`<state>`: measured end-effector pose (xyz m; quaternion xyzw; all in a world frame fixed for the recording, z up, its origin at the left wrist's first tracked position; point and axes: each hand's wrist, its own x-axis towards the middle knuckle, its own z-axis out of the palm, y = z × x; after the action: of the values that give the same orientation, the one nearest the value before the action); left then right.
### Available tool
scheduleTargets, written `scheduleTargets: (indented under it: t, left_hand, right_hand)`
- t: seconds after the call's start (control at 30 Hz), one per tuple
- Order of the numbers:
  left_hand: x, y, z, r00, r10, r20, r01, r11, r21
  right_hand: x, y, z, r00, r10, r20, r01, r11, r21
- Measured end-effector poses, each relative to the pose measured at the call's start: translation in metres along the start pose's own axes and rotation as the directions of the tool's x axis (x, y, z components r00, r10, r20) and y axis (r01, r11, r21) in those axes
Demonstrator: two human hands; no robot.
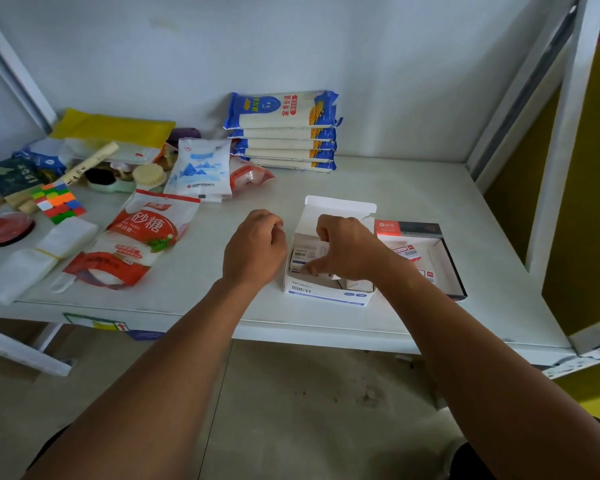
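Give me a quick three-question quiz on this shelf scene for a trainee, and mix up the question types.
1. True or false: the lid of the white carton stands open.
2. Multiple choice: what sits just to the right of the carton?
A) a stack of noodle packs
B) an open red-and-black box
C) a sugar bag
3. Short answer: what does the right hand grip inside the carton?

Key: 1 true; 2 B; 3 a small box.
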<state>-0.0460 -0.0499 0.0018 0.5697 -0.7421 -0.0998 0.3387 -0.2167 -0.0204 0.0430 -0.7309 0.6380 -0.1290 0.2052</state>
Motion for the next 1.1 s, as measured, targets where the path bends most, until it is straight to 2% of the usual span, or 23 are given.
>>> scheduleTargets:
  t: [0.17,0.33,0.5,0.8,0.9,1.1]
  left_hand:
    - [0.001,0.000,0.000,1.000,-0.014,-0.008,0.014,1.000,0.005]
    - [0.001,0.004,0.000,0.999,-0.032,-0.021,0.032,0.999,0.011]
    - [-0.001,0.005,0.002,0.999,-0.035,-0.006,0.035,0.999,0.008]
    - [-0.001,0.004,0.001,1.000,-0.030,-0.004,0.030,1.000,-0.003]
    - [-0.002,0.001,0.002,0.999,-0.032,0.006,0.032,0.999,-0.005]
    - [-0.004,-0.004,0.002,1.000,-0.018,0.011,0.018,1.000,-0.011]
  right_hand:
    - [0.003,-0.004,0.001,0.999,-0.013,-0.049,0.018,0.994,0.104]
    - [0.007,-0.006,0.000,0.997,0.009,-0.073,-0.001,0.993,0.118]
    - [0.007,-0.005,0.005,0.999,-0.031,0.034,0.026,0.991,0.131]
    - [0.006,-0.005,0.005,0.988,-0.122,0.097,0.102,0.977,0.189]
    - [0.005,-0.006,0.010,0.987,-0.115,0.109,0.088,0.971,0.223]
    - [0.004,-0.006,0.016,0.993,-0.103,0.065,0.093,0.987,0.133]
